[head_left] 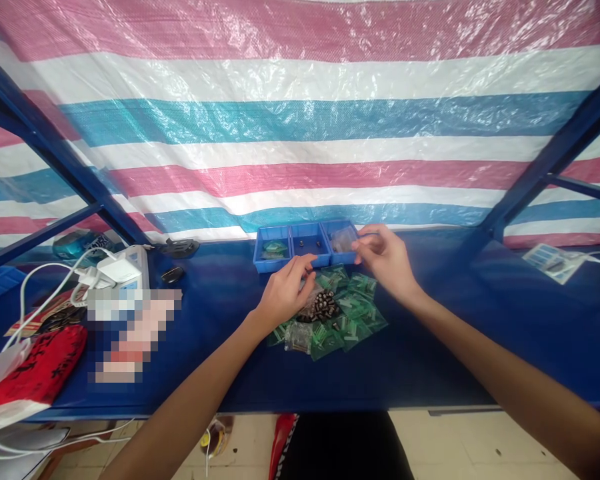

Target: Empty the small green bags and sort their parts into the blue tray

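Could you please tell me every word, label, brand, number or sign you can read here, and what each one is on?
No text can be read with certainty.
Red bag: black characters, too blurred to read.
Patterned strip by the trousers: possible lettering, too small to read.
Green packets: no legible print.
Blue bins: no legible label.

Clear plastic (311,307) partly hidden by left grip (284,295) | specks (301,244) in middle blue bin (308,257) too small to identify | red bag (55,360) cropped
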`<state>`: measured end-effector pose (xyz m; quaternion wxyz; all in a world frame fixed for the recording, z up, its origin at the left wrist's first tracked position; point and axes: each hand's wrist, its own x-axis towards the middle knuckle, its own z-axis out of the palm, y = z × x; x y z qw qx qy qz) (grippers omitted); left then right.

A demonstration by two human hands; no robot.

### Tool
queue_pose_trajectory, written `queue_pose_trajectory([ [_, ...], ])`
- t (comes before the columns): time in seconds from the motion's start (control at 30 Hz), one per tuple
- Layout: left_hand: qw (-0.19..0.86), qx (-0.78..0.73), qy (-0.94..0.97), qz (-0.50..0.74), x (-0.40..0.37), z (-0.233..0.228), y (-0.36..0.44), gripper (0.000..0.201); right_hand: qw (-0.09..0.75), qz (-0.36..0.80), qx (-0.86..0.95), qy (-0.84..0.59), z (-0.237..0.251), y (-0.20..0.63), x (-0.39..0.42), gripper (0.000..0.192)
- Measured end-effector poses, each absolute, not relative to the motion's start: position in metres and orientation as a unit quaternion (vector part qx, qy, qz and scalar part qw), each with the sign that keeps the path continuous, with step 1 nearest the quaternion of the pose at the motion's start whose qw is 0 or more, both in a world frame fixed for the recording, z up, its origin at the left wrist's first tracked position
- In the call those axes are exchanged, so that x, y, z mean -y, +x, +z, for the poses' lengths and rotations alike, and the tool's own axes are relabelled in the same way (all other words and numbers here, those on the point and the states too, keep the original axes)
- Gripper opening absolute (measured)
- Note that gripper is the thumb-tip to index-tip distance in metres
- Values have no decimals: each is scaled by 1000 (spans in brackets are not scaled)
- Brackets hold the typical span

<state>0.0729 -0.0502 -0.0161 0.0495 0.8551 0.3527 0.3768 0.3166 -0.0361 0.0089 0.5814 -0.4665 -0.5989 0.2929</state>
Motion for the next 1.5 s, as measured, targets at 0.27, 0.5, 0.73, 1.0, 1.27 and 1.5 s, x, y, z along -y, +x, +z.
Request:
queue_pose_trajectory([
  [0.27,23,-336,876,345,50,-15,73,29,581,340,551,-493,-5,326,19,45],
  [0.5,0,-386,880,278,40,-7,59,28,345,116,798,-480,-8,306,45,18],
  [0.73,-2,-369,911,183,35,-11,55,31,169,24,869,-465,-26,304,50,32],
  [1.0,32,-325,929,174,40,-11,61,45,108,23,874,-474,-23,311,45,45],
  [1.27,47,-343,921,176,39,-13,60,52,75,-15,869,-490,-14,305,48,23],
  [1.5,48,-347,919,179,38,-15,61,52,35,-59,882,-466,-9,304,50,11],
])
